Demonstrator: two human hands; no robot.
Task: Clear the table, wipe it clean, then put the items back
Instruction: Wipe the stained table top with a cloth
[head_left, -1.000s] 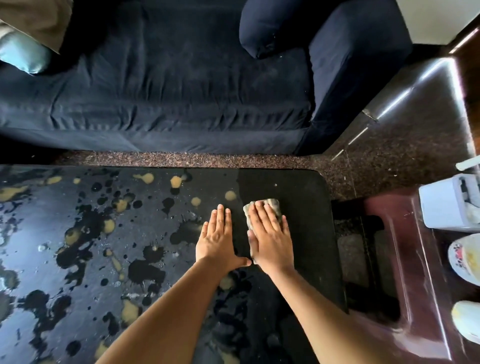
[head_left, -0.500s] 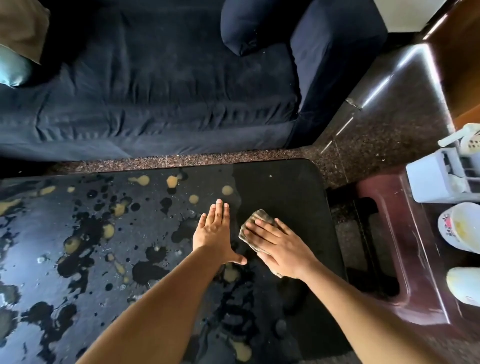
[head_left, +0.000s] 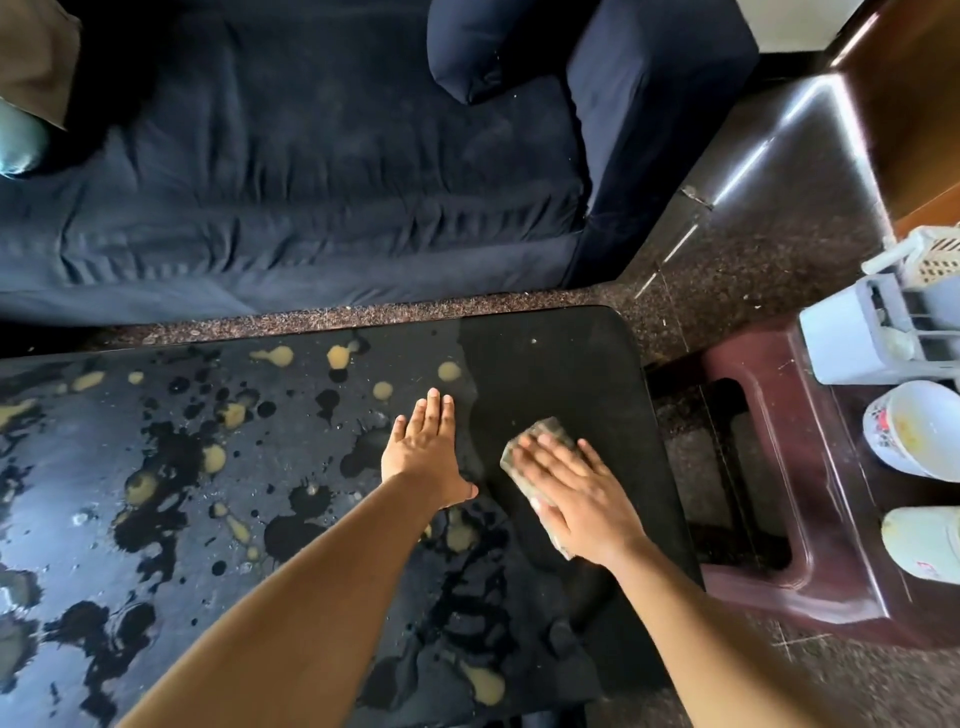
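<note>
The right hand (head_left: 582, 499) lay flat, fingers straight, pressing the cloth (head_left: 543, 431) beneath it onto the table (head_left: 571, 353), probably for scrubbing pressure. Just left, the left hand (head_left: 423, 457) rested flat, holding nothing, likely bracing.

view: i get one feed only, the head camera, wide-angle.
position: it sits above the near side of the table (head_left: 545, 364), with both forearms running up from the bottom of frame.
facing: forward and steeply down; the sofa (head_left: 311, 182) fills the top, the stool (head_left: 810, 467) the right edge.
nearness: close, with the left hand (head_left: 423, 457) and right hand (head_left: 576, 493) near centre.
clarity: straight edges bow toward the corners; the right hand is smeared, probably motion blur.
</note>
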